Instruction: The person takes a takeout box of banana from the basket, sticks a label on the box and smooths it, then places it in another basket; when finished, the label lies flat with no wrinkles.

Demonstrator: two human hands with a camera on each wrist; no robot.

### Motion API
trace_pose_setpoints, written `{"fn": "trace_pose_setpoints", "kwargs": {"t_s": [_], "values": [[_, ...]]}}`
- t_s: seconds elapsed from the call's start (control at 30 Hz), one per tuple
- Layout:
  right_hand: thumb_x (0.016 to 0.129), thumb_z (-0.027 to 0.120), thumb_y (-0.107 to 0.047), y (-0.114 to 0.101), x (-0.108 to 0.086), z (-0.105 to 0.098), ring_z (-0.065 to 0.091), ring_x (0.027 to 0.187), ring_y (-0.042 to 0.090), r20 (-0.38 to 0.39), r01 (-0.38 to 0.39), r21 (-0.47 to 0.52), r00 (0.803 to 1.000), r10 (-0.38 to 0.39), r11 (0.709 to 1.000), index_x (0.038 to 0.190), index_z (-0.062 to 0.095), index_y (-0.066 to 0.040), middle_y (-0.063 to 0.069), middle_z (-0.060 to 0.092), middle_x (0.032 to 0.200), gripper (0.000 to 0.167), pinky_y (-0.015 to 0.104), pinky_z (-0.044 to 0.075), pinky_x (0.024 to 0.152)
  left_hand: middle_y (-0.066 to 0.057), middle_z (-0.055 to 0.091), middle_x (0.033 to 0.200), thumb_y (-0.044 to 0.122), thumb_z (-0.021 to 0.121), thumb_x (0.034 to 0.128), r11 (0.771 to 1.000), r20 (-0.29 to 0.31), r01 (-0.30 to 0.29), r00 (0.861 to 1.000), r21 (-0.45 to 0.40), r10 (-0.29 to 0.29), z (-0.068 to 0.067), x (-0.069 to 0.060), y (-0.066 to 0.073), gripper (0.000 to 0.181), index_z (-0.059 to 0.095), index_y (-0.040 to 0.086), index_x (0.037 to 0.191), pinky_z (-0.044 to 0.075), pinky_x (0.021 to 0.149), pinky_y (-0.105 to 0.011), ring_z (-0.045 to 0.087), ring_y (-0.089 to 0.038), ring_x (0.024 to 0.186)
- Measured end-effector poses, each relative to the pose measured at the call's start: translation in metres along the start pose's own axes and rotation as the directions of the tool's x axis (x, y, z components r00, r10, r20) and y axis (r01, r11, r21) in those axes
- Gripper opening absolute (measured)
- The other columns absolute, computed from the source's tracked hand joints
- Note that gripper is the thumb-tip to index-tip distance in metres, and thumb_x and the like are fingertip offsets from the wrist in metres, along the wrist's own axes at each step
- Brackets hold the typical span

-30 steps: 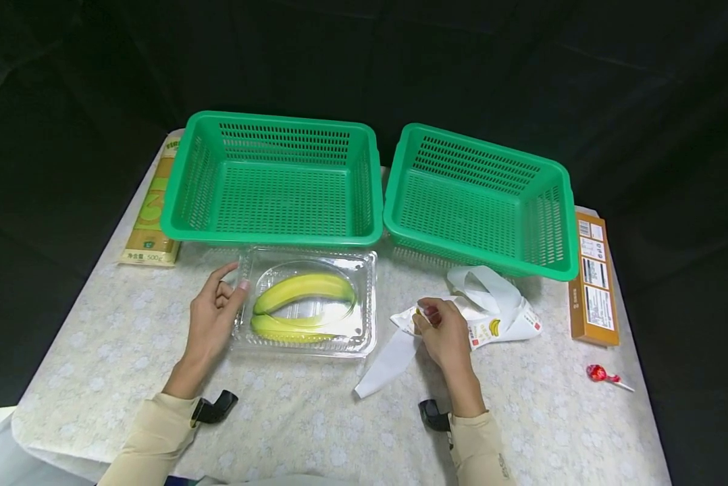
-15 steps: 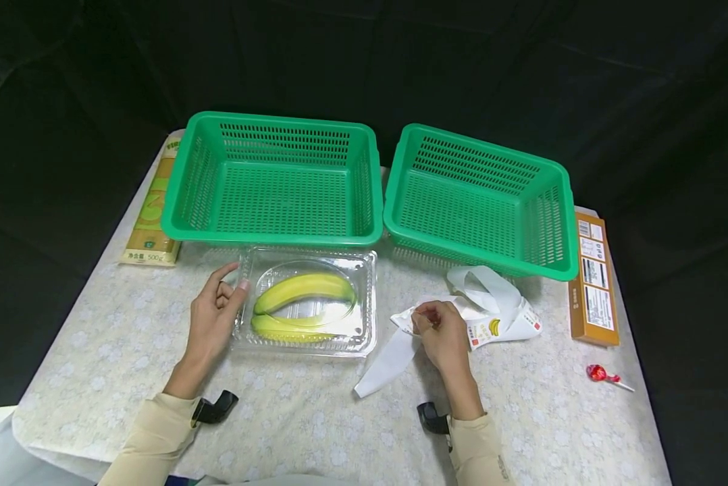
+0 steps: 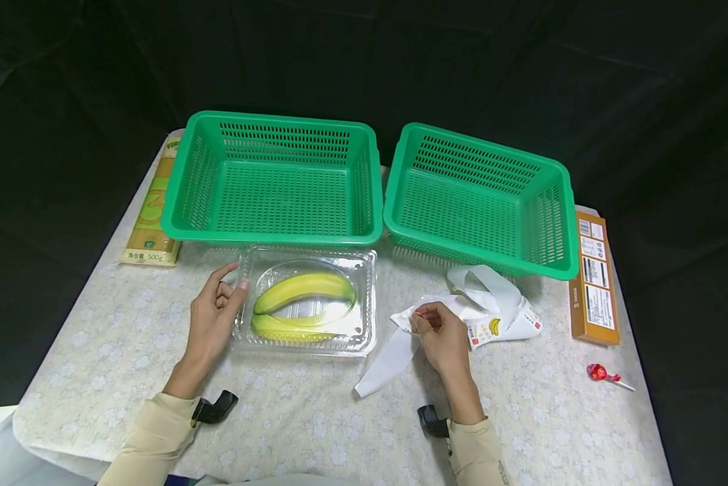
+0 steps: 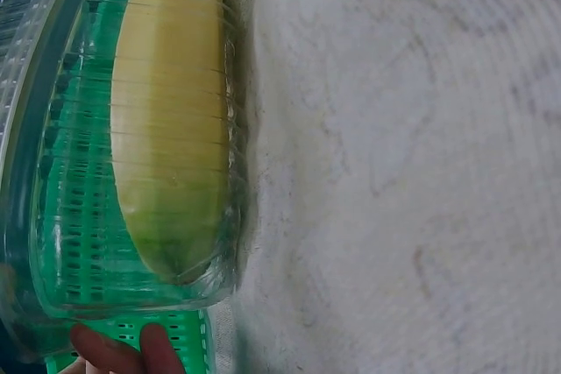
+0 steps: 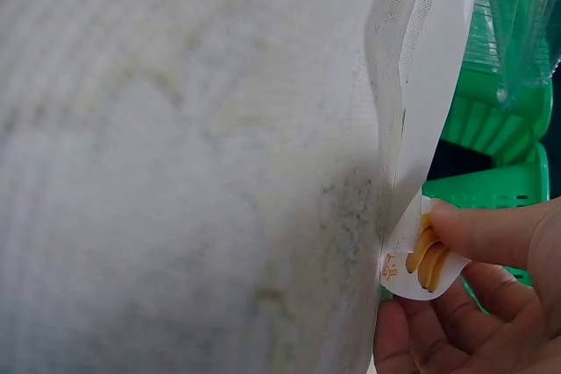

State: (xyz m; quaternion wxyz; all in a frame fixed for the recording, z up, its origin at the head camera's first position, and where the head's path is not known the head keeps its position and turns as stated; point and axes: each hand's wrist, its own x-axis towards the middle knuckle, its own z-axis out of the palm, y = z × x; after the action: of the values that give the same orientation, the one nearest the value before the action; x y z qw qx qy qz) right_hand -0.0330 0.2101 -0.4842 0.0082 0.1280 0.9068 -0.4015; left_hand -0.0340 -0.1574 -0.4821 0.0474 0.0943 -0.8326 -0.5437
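Observation:
A clear plastic clamshell box (image 3: 364, 331) lies closed in front of the left basket. Through its lid I see two yellow-green bananas (image 3: 306, 290), one of them also large in the left wrist view. My left hand (image 3: 215, 317) rests at the box's left side, thumb and fingertips against its edge. My right hand (image 3: 446, 337) pinches a white label with a banana picture (image 5: 425, 260) between thumb and fingers. The label is at a strip of white backing paper (image 3: 391, 364), which trails left towards the front. More printed label strip (image 3: 510, 324) lies curled behind and right of that hand.
Two green plastic baskets, the left one (image 3: 273, 239) and the right one (image 3: 485, 260), stand along the back. A 500g food packet (image 3: 151, 223) lies at the left. At the right are an orange-brown box (image 3: 593, 283) and a red lollipop (image 3: 598, 372).
My right hand's fingertips have shifted slightly at the label, and the yellow print seen by them earlier is now mostly covered. The left hand and the box have stayed put.

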Motion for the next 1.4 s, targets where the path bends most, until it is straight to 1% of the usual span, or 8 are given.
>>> {"fn": "trace_pose_setpoints", "kwargs": {"t_s": [0.17, 0.33, 0.47, 0.57, 0.83, 1.0, 1.17, 1.4], "values": [[0.091, 0.071, -0.01, -0.001, -0.002, 0.0, 0.065, 0.079, 0.013, -0.004, -0.003, 0.004, 1.0, 0.003, 1.0, 0.096, 0.072, -0.007, 0.011, 0.074, 0.088, 0.006, 0.019, 0.047, 0.068, 0.004, 0.049, 0.069, 0.028, 0.059, 0.1019, 1.0, -0.006, 0.0, 1.0, -0.005, 0.0, 0.001, 0.0, -0.002, 0.044, 0.053, 0.016, 0.144, 0.036, 0.055, -0.025, 0.036, -0.005, 0.051], [0.09, 0.073, -0.012, -0.004, -0.005, -0.001, 0.061, 0.076, 0.01, 0.005, -0.01, 0.036, 1.0, 0.01, 0.999, 0.095, 0.073, -0.007, 0.012, 0.073, 0.086, 0.007, 0.019, 0.046, 0.068, 0.004, 0.049, 0.068, 0.027, 0.059, 0.1016, 1.0, -0.009, 0.006, 1.0, -0.009, -0.006, 0.001, -0.001, -0.002, 0.044, 0.053, 0.015, 0.144, 0.036, 0.053, -0.024, 0.036, -0.005, 0.051], [0.09, 0.074, -0.012, -0.007, -0.005, -0.001, 0.06, 0.074, 0.009, 0.029, 0.006, 0.051, 1.0, -0.007, 0.999, 0.093, 0.074, -0.006, 0.012, 0.072, 0.085, 0.007, 0.018, 0.046, 0.067, 0.004, 0.049, 0.069, 0.028, 0.059, 0.1018, 1.0, -0.006, 0.01, 1.0, -0.007, -0.01, 0.0, -0.001, -0.001, 0.045, 0.053, 0.015, 0.145, 0.036, 0.053, -0.024, 0.036, -0.005, 0.051], [0.09, 0.073, -0.012, -0.009, -0.004, -0.003, 0.06, 0.074, 0.009, 0.04, 0.023, 0.038, 0.999, -0.024, 0.999, 0.092, 0.074, -0.007, 0.011, 0.072, 0.085, 0.006, 0.018, 0.046, 0.067, 0.003, 0.049, 0.069, 0.029, 0.059, 0.102, 1.0, -0.005, 0.011, 1.0, -0.004, -0.011, 0.0, -0.001, -0.001, 0.045, 0.052, 0.015, 0.145, 0.036, 0.053, -0.025, 0.036, -0.005, 0.051], [0.091, 0.074, -0.014, -0.018, -0.008, -0.006, 0.062, 0.076, 0.01, 0.038, 0.054, 0.023, 0.998, -0.055, 0.998, 0.093, 0.074, -0.007, 0.009, 0.073, 0.086, 0.008, 0.017, 0.047, 0.07, 0.004, 0.05, 0.069, 0.028, 0.059, 0.102, 1.0, 0.0, -0.007, 1.0, -0.013, 0.007, 0.0, 0.0, 0.0, 0.045, 0.053, 0.015, 0.145, 0.036, 0.054, -0.024, 0.037, -0.005, 0.051], [0.09, 0.074, -0.013, -0.019, -0.01, -0.005, 0.06, 0.074, 0.008, 0.032, 0.064, 0.036, 0.997, -0.065, 0.997, 0.092, 0.074, -0.006, 0.01, 0.072, 0.085, 0.007, 0.016, 0.047, 0.068, 0.004, 0.05, 0.069, 0.028, 0.059, 0.1019, 1.0, -0.002, 0.0, 1.0, -0.017, 0.0, 0.0, 0.0, -0.001, 0.045, 0.053, 0.016, 0.144, 0.036, 0.054, -0.024, 0.037, -0.005, 0.052], [0.09, 0.075, -0.012, -0.019, -0.011, -0.005, 0.06, 0.074, 0.008, 0.036, 0.053, 0.058, 0.998, -0.055, 0.997, 0.092, 0.074, -0.006, 0.01, 0.071, 0.085, 0.006, 0.016, 0.047, 0.068, 0.005, 0.05, 0.069, 0.028, 0.059, 0.1019, 1.0, -0.002, 0.003, 1.0, -0.016, -0.003, 0.0, -0.001, 0.0, 0.045, 0.053, 0.016, 0.144, 0.037, 0.055, -0.024, 0.038, -0.005, 0.052], [0.09, 0.075, -0.013, -0.026, -0.012, -0.008, 0.063, 0.08, 0.007, 0.067, 0.019, 0.116, 0.997, -0.027, 0.993, 0.095, 0.075, -0.007, 0.011, 0.073, 0.089, 0.008, 0.015, 0.05, 0.074, 0.004, 0.05, 0.069, 0.027, 0.059, 0.1019, 1.0, 0.005, 0.003, 1.0, -0.022, -0.003, 0.0, -0.001, 0.0, 0.045, 0.052, 0.016, 0.145, 0.037, 0.054, -0.025, 0.038, -0.006, 0.052]]}}
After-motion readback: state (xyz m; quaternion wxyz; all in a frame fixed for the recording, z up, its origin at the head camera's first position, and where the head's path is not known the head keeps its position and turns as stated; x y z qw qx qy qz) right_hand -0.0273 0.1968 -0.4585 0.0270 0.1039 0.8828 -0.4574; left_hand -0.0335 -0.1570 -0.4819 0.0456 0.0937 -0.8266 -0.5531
